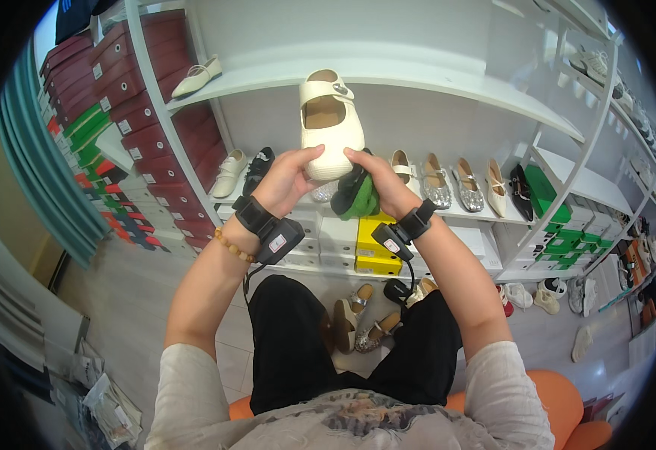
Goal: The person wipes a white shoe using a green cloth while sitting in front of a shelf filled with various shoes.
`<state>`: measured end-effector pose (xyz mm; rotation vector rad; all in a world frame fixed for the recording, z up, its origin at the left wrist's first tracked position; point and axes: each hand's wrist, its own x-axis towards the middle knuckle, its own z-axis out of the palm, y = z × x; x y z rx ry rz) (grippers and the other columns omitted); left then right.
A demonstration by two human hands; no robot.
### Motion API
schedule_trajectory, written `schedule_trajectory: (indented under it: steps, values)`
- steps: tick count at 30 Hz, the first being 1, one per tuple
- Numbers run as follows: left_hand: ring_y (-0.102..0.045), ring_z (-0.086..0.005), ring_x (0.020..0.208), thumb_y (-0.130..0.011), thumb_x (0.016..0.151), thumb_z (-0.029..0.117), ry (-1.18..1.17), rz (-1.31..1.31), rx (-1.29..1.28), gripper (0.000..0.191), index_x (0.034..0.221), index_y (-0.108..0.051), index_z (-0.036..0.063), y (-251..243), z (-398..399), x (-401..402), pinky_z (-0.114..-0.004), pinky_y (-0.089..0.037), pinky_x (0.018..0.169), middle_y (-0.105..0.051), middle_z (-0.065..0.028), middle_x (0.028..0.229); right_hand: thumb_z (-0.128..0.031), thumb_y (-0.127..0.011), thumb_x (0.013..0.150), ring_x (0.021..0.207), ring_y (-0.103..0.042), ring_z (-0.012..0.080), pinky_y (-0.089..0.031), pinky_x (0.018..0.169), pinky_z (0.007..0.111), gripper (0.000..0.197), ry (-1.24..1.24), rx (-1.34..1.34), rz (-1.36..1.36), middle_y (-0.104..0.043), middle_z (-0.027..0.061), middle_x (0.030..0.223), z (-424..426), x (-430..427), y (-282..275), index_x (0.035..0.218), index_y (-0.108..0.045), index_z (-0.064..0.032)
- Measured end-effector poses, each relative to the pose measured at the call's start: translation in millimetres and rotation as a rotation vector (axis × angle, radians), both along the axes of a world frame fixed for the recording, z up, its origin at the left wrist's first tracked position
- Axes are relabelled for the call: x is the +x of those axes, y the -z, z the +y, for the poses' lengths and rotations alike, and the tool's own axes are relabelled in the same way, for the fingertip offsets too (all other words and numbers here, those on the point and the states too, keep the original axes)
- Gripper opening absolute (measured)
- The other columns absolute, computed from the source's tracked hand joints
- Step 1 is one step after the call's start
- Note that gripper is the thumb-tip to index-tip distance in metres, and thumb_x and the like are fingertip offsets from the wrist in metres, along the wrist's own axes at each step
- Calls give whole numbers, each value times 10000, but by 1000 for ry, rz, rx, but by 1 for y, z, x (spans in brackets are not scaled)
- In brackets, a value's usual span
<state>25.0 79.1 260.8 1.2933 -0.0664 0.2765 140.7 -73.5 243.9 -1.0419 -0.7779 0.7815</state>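
Observation:
A cream Mary Jane shoe (332,132) with a strap and a shiny ornament is held up in front of me, its toe towards me. My left hand (289,181) grips the toe's left side, thumb on top. The right side of the toe is pinched by my right hand (383,185), which also holds a green and black cloth or brush-like item (359,194) beneath the shoe. The fingers under the toe are partly hidden. Behind the hands, a row of shoes stands on the lower white shelf, among them silver glittery flats (437,181) and black pointed shoes (522,191).
A white upper shelf (384,84) crosses behind the held shoe, with one cream flat (198,77) at its left. Stacked dark red shoeboxes (136,101) stand left. Yellow boxes (378,265) sit below the lower shelf. Several loose shoes (346,323) lie on the floor between my knees.

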Motion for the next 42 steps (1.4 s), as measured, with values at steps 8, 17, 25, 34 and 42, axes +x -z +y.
schedule_trajectory:
  steps: [8,17,25,34,42]
  values:
    - [-644,-183,935,-545,931,287,-296,-51,10,420,1247,-500,15,-42,74,-9,-312,-554,782,-634,-99,1131,-460,-571,933,780,-562,93,-479,722,238,435,-61,-146,-172,-591,3,861,-20,31,63,1020,-639,-39]
    - [-592,-186,955,-591,857,363,-653,-132,55,455,1213,-522,88,-99,225,4,-341,-495,777,-616,-69,1077,-302,-628,924,907,-586,117,-497,775,256,337,47,-360,173,-629,30,960,-83,62,221,1121,-582,-32]
    - [-622,-194,701,-578,860,362,-729,-5,53,390,1123,-573,73,-108,352,48,-242,-456,452,-634,-84,951,-279,-589,943,878,-593,139,-478,805,270,296,124,-414,244,-644,47,947,-117,66,252,1026,-645,0]
    - [-634,-403,994,-525,876,534,-1412,281,988,664,1272,-536,1,-99,387,64,-444,-521,810,-575,-265,1235,-241,-582,945,851,-580,128,-458,798,251,255,190,-394,242,-658,46,933,-107,67,249,953,-650,5]
    - [-501,-405,1196,-749,612,649,-1476,214,938,933,1293,-516,55,-56,323,59,-468,-395,990,-549,-254,1260,-256,-585,947,912,-593,160,-480,828,292,240,199,-455,173,-652,82,982,-112,73,269,998,-591,-23]
